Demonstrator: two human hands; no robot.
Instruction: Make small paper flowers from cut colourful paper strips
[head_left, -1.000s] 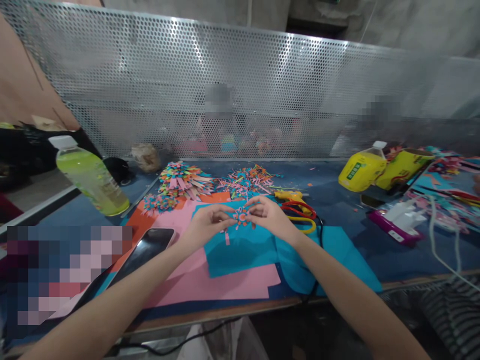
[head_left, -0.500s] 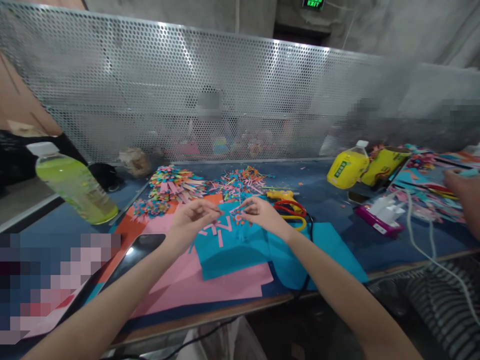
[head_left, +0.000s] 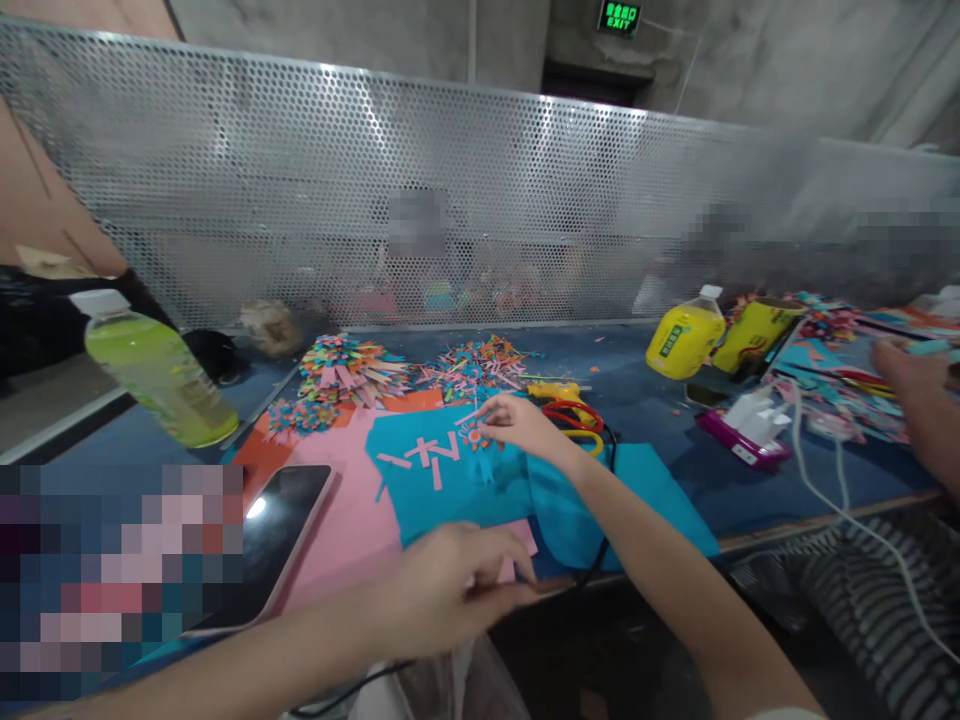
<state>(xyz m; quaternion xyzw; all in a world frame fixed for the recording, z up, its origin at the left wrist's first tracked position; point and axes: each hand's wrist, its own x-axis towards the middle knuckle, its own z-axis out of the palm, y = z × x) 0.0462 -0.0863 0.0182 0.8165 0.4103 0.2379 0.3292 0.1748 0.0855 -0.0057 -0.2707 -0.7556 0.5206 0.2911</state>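
My right hand rests on the blue paper sheet and pinches a small pink-and-orange paper flower at its far edge. Several loose pink paper strips lie on the blue sheet just left of the flower. My left hand is down at the table's front edge, fingers curled and pinched at the near edge of the pink paper sheet; whether it holds anything I cannot make out.
A phone lies on the pink paper at left. A green drink bottle stands far left. Piles of finished paper flowers, a glue gun, scissors, yellow bottles and a tissue pack lie behind. Another person's hand works at right.
My left hand has let go near the flower and drawn back to the table's front edge. Pink strips now lie on the blue sheet. My right hand stays by the flower.
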